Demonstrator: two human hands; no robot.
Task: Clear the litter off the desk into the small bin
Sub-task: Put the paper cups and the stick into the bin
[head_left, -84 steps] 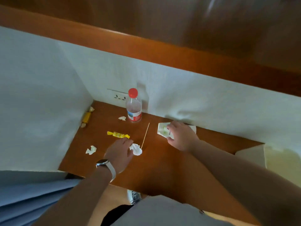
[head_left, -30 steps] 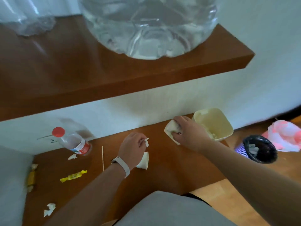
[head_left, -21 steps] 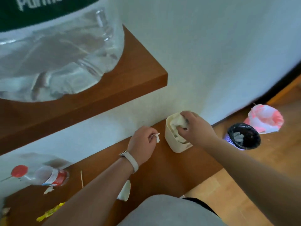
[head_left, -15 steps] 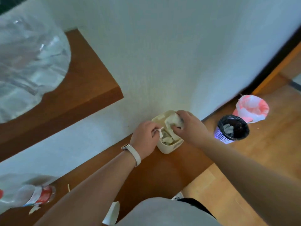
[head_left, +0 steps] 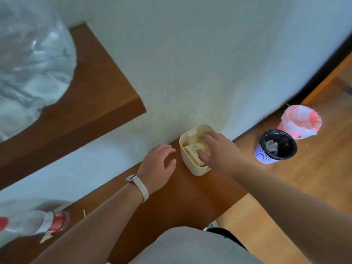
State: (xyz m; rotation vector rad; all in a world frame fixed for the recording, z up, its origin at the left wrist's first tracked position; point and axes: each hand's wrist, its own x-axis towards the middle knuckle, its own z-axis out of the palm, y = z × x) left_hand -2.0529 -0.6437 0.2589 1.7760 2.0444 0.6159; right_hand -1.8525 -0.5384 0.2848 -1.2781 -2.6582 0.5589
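head view looks down at the small cream bin (head_left: 194, 164), which sits on the brown desk (head_left: 182, 202) right against the white wall (head_left: 190, 63). inside the bin lies crumpled white paper litter (head_left: 192, 149) with a bit of green on it — it fills much of the bin.

the right hand (head_left: 217, 149) is over the bin's mouth with fingers spread and loose, touching the paper but not pinching it, so it looks like it is letting go or pushing it down. the left hand (head_left: 158, 166) is just beside the bin, over the desk, open and holding nothing.

more litter is still out: well away from the bin, a small torn scrap (head_left: 45, 238) lies near a blurry plastic bottle (head_left: 36, 223) with a red label, and a thin stick (head_left: 84, 212) pokes out by the arm.

the scrap looks very light and soft, so it may slide or blow away — best to pinch it from above with two fingertips. the stick looks thin and stiff; i would take it near its middle.
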